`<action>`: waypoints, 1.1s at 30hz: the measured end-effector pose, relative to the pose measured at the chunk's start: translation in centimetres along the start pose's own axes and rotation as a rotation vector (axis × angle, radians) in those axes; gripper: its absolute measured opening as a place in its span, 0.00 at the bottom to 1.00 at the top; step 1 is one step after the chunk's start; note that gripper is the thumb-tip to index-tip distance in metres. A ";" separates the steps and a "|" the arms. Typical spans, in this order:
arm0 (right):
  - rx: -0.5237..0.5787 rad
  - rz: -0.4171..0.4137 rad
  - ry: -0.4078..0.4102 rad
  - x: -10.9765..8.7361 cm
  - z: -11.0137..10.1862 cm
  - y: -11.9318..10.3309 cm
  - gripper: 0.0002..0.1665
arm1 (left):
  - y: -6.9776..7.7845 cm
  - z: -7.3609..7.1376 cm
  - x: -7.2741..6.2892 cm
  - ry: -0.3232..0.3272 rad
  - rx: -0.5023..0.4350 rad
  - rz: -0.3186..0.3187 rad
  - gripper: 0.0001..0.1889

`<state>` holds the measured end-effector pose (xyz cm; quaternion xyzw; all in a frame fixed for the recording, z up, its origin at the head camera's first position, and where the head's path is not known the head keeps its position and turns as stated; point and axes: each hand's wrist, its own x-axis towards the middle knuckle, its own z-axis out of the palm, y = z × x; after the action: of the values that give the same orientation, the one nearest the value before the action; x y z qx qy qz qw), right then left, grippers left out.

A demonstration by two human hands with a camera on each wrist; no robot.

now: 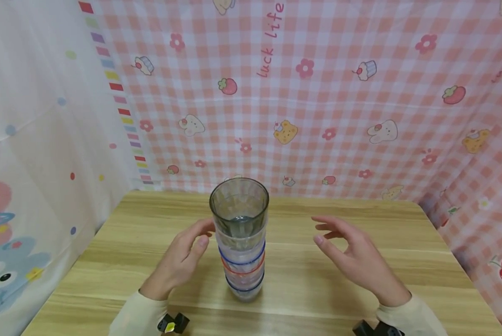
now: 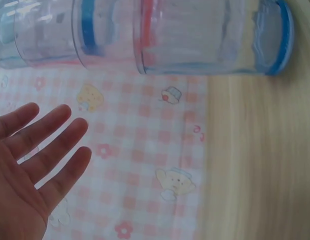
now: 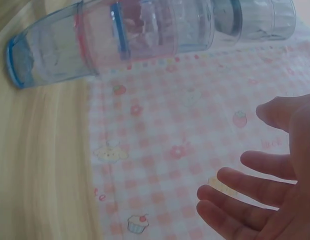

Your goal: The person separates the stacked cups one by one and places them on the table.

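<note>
A tall stack of nested clear cups (image 1: 242,252) stands upright on the wooden table, with a smoky grey cup (image 1: 239,200) on top and blue and red bands lower down. My left hand (image 1: 181,259) is just left of the stack, fingers relaxed; in the head view its fingertips pass behind the stack's edge. The left wrist view shows that hand (image 2: 30,165) apart from the cups (image 2: 185,37), holding nothing. To the right of the stack, my right hand (image 1: 358,259) hovers with loosely bent fingers and nothing in it. The right wrist view shows a gap between its fingers (image 3: 255,187) and the cups (image 3: 145,32).
The wooden table (image 1: 150,224) ends at the back against a pink checked cloth (image 1: 331,107) with cartoon prints. A white printed curtain (image 1: 45,140) hangs along the left side. More checked cloth (image 1: 486,196) borders the right.
</note>
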<state>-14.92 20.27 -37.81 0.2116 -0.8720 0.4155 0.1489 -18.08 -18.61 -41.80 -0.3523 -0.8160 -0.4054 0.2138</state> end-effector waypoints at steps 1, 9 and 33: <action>0.000 -0.001 -0.006 0.2 0.0 -0.2 0.23 | 0.1 0.0 0.1 0.006 -0.014 0.020 0.21; -0.015 -0.061 -0.008 1.3 0.4 -1.2 0.22 | 1.0 0.4 1.0 -0.007 -0.040 0.077 0.25; 0.220 -0.207 -0.106 3.7 1.9 -5.0 0.33 | 2.8 1.4 2.1 0.022 -0.142 0.035 0.48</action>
<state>-15.84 15.07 -34.02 0.3369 -0.8014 0.4793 0.1206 -17.48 -15.44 -39.82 -0.3763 -0.7764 -0.4624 0.2042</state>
